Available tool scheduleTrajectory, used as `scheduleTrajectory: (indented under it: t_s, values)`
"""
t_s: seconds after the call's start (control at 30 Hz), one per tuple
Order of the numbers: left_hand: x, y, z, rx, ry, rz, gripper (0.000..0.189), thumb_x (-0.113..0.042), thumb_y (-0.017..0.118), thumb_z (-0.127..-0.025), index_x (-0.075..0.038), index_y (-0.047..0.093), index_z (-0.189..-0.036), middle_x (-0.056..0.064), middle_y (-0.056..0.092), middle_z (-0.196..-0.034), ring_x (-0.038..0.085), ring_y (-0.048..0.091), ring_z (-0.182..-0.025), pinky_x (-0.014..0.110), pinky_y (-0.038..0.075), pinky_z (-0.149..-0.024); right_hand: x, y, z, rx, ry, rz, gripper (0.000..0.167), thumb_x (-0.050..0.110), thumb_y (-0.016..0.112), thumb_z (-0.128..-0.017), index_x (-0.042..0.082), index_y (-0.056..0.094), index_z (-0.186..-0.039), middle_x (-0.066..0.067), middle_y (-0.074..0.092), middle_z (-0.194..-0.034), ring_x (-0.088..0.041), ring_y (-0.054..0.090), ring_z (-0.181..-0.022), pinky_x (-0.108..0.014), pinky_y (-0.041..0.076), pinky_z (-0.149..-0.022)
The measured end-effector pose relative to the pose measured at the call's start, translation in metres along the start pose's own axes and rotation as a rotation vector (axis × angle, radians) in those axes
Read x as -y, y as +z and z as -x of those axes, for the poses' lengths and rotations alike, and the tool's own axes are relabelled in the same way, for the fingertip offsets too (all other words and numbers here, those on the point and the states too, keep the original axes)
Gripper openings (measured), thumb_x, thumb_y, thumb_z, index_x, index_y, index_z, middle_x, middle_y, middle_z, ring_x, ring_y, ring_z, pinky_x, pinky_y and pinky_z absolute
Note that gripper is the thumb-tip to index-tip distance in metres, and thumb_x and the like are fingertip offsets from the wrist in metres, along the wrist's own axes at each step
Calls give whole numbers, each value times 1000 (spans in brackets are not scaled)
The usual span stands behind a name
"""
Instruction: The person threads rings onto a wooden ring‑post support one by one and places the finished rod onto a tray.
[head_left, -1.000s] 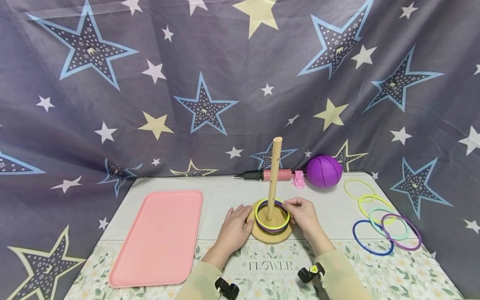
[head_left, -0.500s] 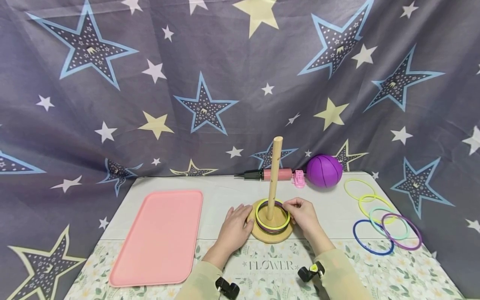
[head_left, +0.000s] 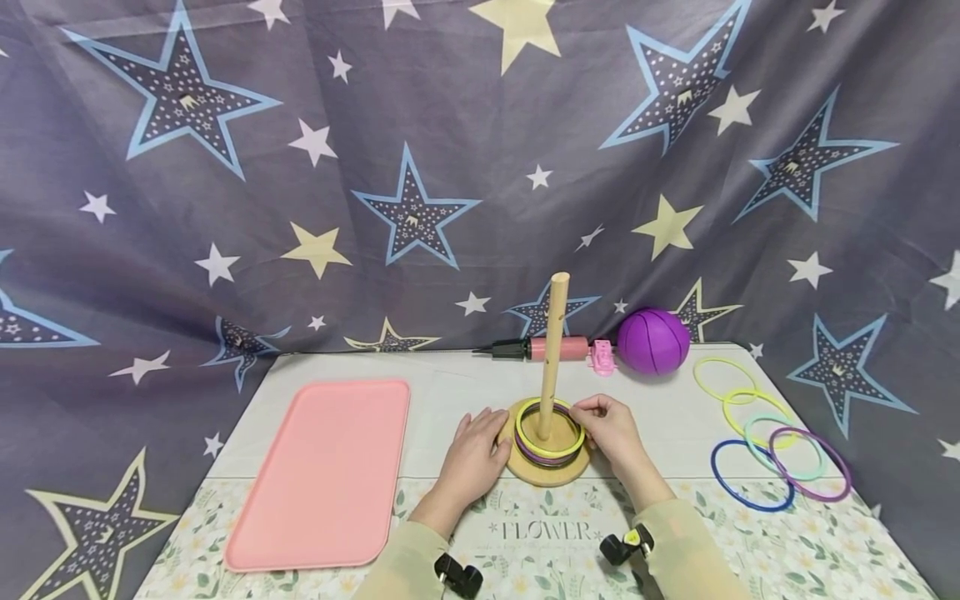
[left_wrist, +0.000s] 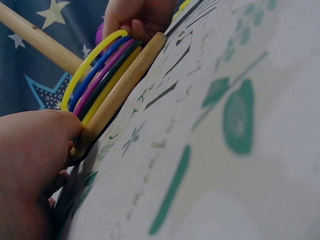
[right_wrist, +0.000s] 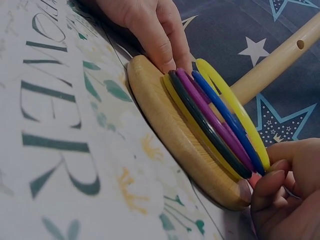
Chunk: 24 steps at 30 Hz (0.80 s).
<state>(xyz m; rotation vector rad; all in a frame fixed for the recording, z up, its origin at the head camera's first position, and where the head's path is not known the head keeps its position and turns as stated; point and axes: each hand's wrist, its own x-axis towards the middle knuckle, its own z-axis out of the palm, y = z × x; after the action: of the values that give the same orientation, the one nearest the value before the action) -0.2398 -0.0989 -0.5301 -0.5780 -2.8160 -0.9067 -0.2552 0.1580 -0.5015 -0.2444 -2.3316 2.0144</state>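
Observation:
A wooden peg (head_left: pixel 554 358) stands upright on a round wooden base (head_left: pixel 546 475) near the middle of the table. Several rings circle it in a stack: a yellow ring (right_wrist: pixel 231 100) on top, then a blue ring (right_wrist: pixel 220 102), a purple ring (right_wrist: pixel 207 110), a dark ring (right_wrist: pixel 200 125) and another yellow ring (right_wrist: pixel 190 120) against the base. My right hand (head_left: pixel 611 429) pinches the top yellow ring between thumb and index finger at its right side. On the left, my left hand (head_left: pixel 476 450) rests at the base's edge, fingers mostly straight, fingertips close to the rings.
A pink tray (head_left: pixel 322 475) lies at left. Several loose rings overlap at right, among them a blue ring (head_left: pixel 738 500) and a purple ring (head_left: pixel 843 462). Along the back are a hand pump (head_left: pixel 558 348), a small pink object (head_left: pixel 602 358) and a purple ball (head_left: pixel 652 342).
The head view has shifted slightly, so everything appears a little further right. Both hands keep their places at the peg stand and rings.

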Motion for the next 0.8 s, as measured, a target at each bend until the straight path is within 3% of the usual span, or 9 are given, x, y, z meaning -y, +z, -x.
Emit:
scheduleTrajectory:
  t_s: [0.47, 0.8]
  values:
    - [1, 1, -1, -14, 8, -4, 49, -22, 62, -112, -3, 60, -157, 12, 60, -160, 33, 46, -157, 58, 20, -136, 4, -5, 4, 16, -3, -48, 25, 12, 79, -102, -7, 71, -116, -3, 66, -79, -8, 50, -57, -21, 45, -48]
    - [1, 1, -1, -3, -2, -17, 51, -25, 61, -112, -5, 59, -158, 11, 60, -160, 32, 46, -157, 57, 20, -136, 12, -29, 2, -25, -30, -1, 27, 16, 77, -105, -6, 69, -119, 1, 61, -83, -9, 54, -61, -22, 50, -50]
